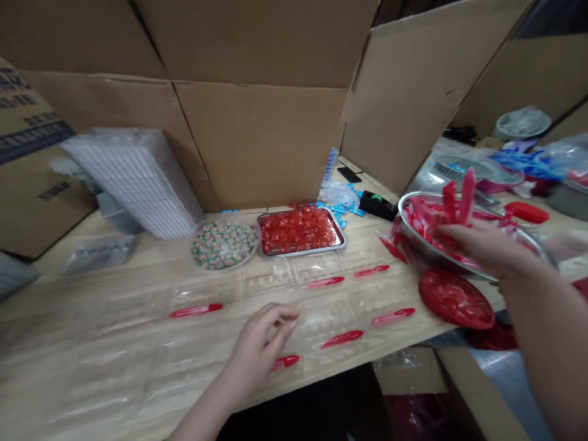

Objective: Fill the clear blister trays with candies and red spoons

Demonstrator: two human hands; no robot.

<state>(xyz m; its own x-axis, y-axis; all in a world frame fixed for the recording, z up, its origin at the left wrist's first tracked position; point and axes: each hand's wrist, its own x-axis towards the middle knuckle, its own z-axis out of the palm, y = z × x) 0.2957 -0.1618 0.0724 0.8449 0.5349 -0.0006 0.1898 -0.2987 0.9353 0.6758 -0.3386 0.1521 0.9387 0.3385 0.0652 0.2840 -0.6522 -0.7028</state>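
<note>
My right hand (487, 245) is over the steel bowl (407, 214) at the right, fingers closed on long red plastic pieces (467, 196) that stick up blurred from the grip. More red and pink pieces lie in the bowl beneath. My left hand (261, 340) hovers low over the clear plastic trays (184, 349), its fingers loosely curled, thumb and forefinger apart, with nothing visible between them. Close under it lies one red piece (287, 361), partly hidden by the hand. Other single red pieces (342, 339) rest in tray slots, one farther left (196, 310).
Behind the trays stand a round dish of small wrapped pieces (225, 245) and a metal tray of red bits (298, 231). A red basket (454, 297) sits at the table's front edge below the bowl. Stacked clear trays (133, 177) lean against cardboard walls (257, 141) at the back.
</note>
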